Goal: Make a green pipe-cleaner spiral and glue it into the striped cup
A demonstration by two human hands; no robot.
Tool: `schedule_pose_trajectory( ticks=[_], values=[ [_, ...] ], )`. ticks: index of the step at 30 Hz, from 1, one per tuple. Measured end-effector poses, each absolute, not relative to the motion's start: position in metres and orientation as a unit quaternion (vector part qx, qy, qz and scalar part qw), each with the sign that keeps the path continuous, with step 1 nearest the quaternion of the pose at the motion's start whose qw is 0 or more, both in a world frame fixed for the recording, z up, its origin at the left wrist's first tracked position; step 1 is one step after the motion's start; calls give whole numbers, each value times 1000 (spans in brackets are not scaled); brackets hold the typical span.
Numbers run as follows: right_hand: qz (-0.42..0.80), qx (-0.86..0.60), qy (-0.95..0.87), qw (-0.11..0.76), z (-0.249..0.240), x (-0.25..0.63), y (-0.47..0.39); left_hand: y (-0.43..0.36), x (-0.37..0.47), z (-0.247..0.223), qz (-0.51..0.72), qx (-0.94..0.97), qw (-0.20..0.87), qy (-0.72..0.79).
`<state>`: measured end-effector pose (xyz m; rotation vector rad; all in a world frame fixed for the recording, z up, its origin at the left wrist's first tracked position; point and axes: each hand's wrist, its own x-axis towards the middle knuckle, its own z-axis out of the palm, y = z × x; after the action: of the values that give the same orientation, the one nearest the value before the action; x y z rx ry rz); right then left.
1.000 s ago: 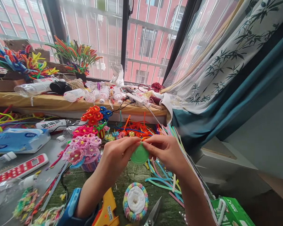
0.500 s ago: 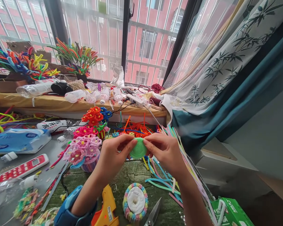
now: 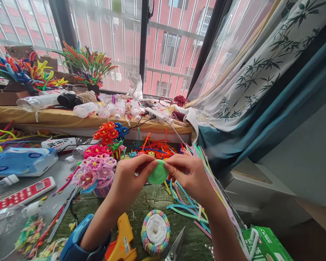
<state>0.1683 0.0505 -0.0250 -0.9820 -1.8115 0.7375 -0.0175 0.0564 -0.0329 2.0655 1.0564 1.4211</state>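
Observation:
A round light-green disc (image 3: 158, 173) is held up between my two hands over the table. My left hand (image 3: 133, 175) pinches its upper left edge with thumb and fingers. On the right edge, my right hand (image 3: 187, 175) pinches it the same way. Below them on the dark green tabletop stands a round piece (image 3: 155, 229) with a pastel fuzzy rim and white filling. An orange-yellow glue gun (image 3: 122, 237) lies left of that piece, and scissors (image 3: 176, 244) lie to its right.
Pipe-cleaner flowers (image 3: 96, 170) stand left of my hands. Loose pastel strips (image 3: 188, 209) lie to the right, near a green box (image 3: 268, 243). Bottles, a tissue pack (image 3: 21, 162) and a red-white remote (image 3: 25, 194) fill the left. Behind is a cluttered windowsill (image 3: 57, 116).
The green disc has shifted slightly left and tilted a little between my fingers. Both hands keep their pinch, and the view has moved very slightly.

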Motion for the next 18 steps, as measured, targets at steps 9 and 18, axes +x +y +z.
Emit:
schedule_pose_trajectory(
  ticks=[9, 18],
  values=[
    [455, -397, -654, 455, -28, 174, 55, 56, -17, -30, 482, 777, 172, 366],
    [536, -387, -612, 433, -25, 175, 59, 57, -20, -31, 455, 788, 212, 357]
  ],
)
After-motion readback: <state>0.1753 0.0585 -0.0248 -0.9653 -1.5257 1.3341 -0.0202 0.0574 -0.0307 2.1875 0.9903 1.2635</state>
